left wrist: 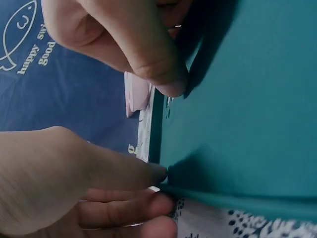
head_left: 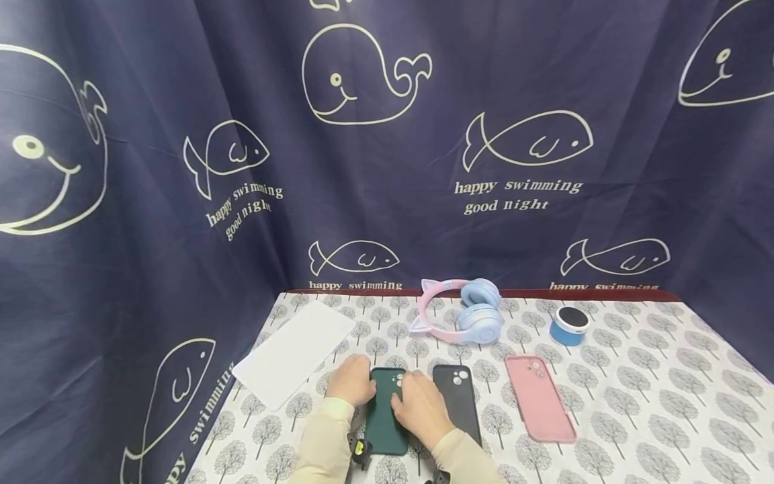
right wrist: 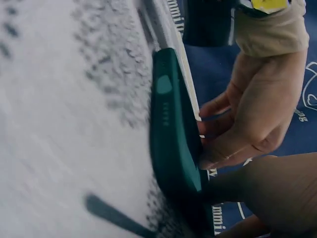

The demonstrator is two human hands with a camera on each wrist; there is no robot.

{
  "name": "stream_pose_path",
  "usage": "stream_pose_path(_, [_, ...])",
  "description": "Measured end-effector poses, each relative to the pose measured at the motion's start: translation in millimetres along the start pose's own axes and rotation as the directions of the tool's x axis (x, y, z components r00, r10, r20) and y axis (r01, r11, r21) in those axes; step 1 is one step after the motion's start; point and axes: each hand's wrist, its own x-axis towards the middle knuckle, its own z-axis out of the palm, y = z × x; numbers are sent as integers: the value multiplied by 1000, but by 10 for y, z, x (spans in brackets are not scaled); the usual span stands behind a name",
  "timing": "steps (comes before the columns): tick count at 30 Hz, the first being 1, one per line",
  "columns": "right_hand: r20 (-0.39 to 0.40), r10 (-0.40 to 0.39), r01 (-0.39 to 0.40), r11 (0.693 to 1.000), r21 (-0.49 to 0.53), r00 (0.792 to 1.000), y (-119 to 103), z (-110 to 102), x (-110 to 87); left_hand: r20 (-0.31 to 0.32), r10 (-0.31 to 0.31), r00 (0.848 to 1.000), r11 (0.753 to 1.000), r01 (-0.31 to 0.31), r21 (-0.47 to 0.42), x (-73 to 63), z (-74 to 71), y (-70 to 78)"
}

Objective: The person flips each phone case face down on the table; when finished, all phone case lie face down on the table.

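A dark green phone case [head_left: 385, 417] lies between my two hands, its hollow inner side facing up and its camera cutout at the upper right. My left hand [head_left: 353, 380] pinches the upper left edge; the left wrist view shows the thumb inside the rim [left wrist: 218, 198] and the other fingers outside it. At the upper right, my right hand [head_left: 421, 405] grips the rim beside the camera cutout, with its thumb inside the case. A side wall with a button bump [right wrist: 163, 84] shows in the right wrist view.
A black phone case [head_left: 457, 403] lies just right of my right hand, and a pink one [head_left: 540, 400] farther right. Cat-ear headphones [head_left: 480, 326] and a small blue speaker [head_left: 569, 327] stand at the back. A white sheet [head_left: 294, 354] lies left on the tree-print tablecloth [head_left: 635, 390].
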Motion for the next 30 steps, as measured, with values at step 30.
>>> stream_pose_path(30, [33, 66, -74, 909, 411, 997, 99, -115, 91, -69, 13, 998, 932, -38, -361, 19, -420, 146])
